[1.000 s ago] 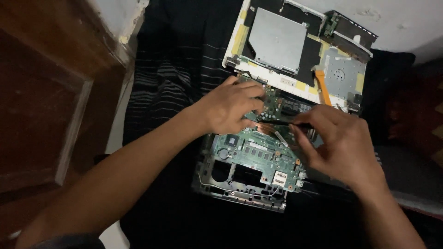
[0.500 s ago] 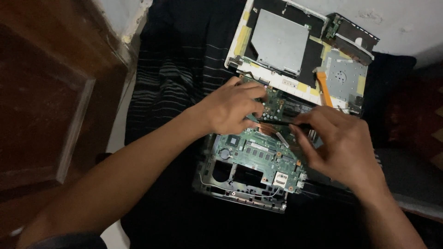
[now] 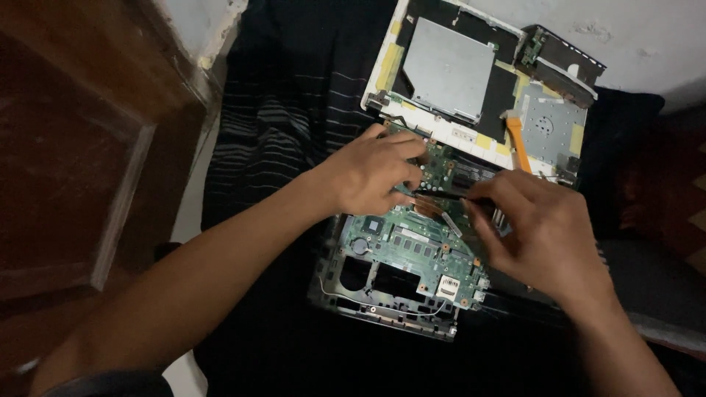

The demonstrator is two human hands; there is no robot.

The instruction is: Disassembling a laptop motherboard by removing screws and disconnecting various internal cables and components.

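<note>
A green laptop motherboard (image 3: 412, 246) lies in a dark bottom case (image 3: 382, 305) on black striped cloth. My left hand (image 3: 371, 176) rests on the board's upper part, fingers curled down onto it beside a copper heat pipe (image 3: 434, 207). My right hand (image 3: 540, 235) pinches a thin dark tool (image 3: 441, 195), its tip pointing left at the board under my left fingers. The tool's handle is hidden in my right hand.
A white laptop panel (image 3: 471, 81) with silver plates, yellow tape and an orange ribbon cable (image 3: 517, 140) lies behind the board. A dark striped cloth (image 3: 279, 140) covers the surface. A brown wooden door (image 3: 73, 147) stands at the left. A white wall (image 3: 647, 37) is behind.
Both hands stay on the board with only slight finger shifts; the view has drifted a little.
</note>
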